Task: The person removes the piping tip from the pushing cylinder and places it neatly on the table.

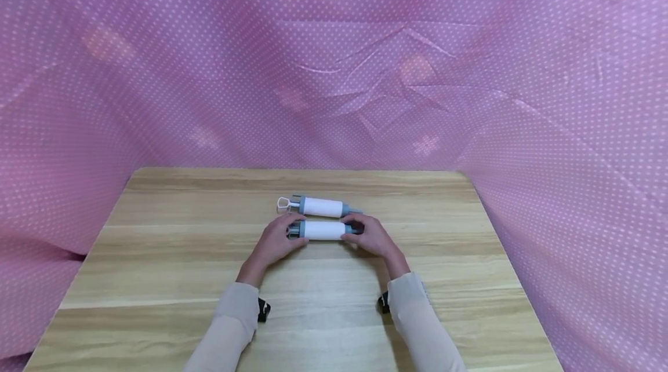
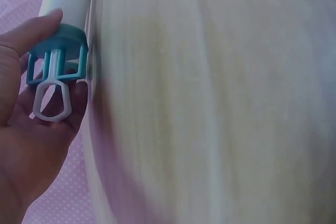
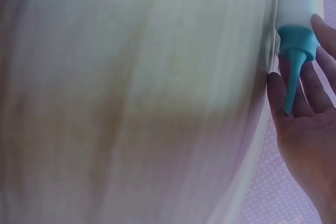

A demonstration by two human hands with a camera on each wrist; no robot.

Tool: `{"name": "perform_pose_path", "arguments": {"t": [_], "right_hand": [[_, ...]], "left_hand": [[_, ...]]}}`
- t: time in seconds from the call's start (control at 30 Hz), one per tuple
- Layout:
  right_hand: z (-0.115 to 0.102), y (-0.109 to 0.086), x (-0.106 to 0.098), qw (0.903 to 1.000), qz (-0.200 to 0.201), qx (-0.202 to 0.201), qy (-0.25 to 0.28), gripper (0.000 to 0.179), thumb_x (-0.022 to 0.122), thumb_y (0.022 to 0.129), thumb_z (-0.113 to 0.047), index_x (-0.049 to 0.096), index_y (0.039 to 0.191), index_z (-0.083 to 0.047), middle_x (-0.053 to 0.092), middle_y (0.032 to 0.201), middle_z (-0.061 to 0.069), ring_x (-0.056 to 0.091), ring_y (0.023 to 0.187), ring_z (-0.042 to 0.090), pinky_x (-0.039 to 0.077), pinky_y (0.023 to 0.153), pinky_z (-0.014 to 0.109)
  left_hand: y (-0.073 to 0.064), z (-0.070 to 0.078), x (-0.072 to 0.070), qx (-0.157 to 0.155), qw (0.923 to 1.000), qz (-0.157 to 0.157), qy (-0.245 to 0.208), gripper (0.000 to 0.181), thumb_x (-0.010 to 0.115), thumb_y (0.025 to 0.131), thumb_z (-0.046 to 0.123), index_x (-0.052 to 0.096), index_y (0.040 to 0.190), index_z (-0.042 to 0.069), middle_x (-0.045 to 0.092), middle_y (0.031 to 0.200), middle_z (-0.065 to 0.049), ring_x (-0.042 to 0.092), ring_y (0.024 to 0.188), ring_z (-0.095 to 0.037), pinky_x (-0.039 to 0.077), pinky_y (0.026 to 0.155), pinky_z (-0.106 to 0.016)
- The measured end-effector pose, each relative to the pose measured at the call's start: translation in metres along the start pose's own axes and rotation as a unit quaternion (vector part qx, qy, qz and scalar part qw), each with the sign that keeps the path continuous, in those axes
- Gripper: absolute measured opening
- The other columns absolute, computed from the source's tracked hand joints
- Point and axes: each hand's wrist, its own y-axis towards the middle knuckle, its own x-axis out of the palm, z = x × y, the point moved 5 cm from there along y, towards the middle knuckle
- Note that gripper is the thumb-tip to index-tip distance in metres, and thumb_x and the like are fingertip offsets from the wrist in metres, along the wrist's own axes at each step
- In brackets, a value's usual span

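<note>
Two large syringes with white barrels and teal end caps lie side by side, roughly parallel, in the head view. My left hand (image 1: pixel 275 240) grips the plunger end of the near syringe (image 1: pixel 325 230). Its thumb lies on the barrel by the teal cap, and a white ring handle (image 2: pixel 51 100) shows between thumb and fingers. Around the other end, my right hand (image 1: pixel 372 235) holds the barrel by its cap, thumb on the near side. A tapered teal nozzle (image 3: pixel 293 83) points into the right palm. Just beyond both hands rests the far syringe (image 1: pixel 322 207), its ring handle to the left.
The wood-grain table (image 1: pixel 172 256) reaches out on both sides of the arms. A pink dotted cloth (image 1: pixel 334 70) hangs behind it and along its left and right edges. Dark wrist devices (image 1: pixel 264 309) sit at the cuffs of the light sleeves.
</note>
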Motion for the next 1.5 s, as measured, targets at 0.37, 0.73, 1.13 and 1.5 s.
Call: {"name": "perform_pose_path", "arguments": {"t": [0.37,0.73,1.13,1.5], "right_hand": [[0.002,-0.006,-0.003,0.9983,-0.011,-0.007,0.058,0.035,0.08,0.089,-0.022,0.071,0.121,-0.011,0.067,0.119,0.009,0.064,0.106,0.025,0.053,0.093,0.042],[0.008,-0.015,-0.004,0.9863,-0.024,-0.039,0.159,0.031,0.065,0.1,-0.006,0.063,0.128,0.006,0.061,0.132,0.025,0.065,0.109,0.036,0.055,0.092,0.043],[-0.047,-0.037,-0.024,0.9836,-0.029,-0.034,0.175,0.028,0.064,0.099,-0.005,0.064,0.123,0.008,0.065,0.122,0.024,0.064,0.104,0.027,0.054,0.089,0.035],[-0.042,-0.036,-0.017,0.9756,-0.015,-0.052,0.213,0.029,0.062,0.1,-0.002,0.061,0.127,0.008,0.063,0.12,0.026,0.066,0.098,0.024,0.056,0.09,0.053]], "left_hand": [[-0.011,0.007,-0.002,-0.033,0.9984,0.017,-0.043,0.049,0.085,0.084,0.025,0.065,0.128,0.017,0.059,0.139,-0.012,0.053,0.127,-0.035,0.041,0.107,-0.056],[-0.021,0.019,-0.009,-0.03,0.9958,0.028,-0.082,0.051,0.087,0.081,0.029,0.067,0.126,0.018,0.062,0.132,-0.011,0.058,0.115,-0.032,0.048,0.097,-0.054],[-0.031,0.028,-0.02,-0.026,0.9895,0.03,-0.139,0.061,0.088,0.08,0.032,0.064,0.132,0.013,0.059,0.136,-0.012,0.059,0.115,-0.034,0.052,0.095,-0.052],[-0.041,0.041,-0.033,-0.01,0.976,0.073,-0.205,0.054,0.087,0.082,0.026,0.066,0.129,0.011,0.062,0.13,-0.01,0.057,0.111,-0.032,0.052,0.09,-0.045]]}}
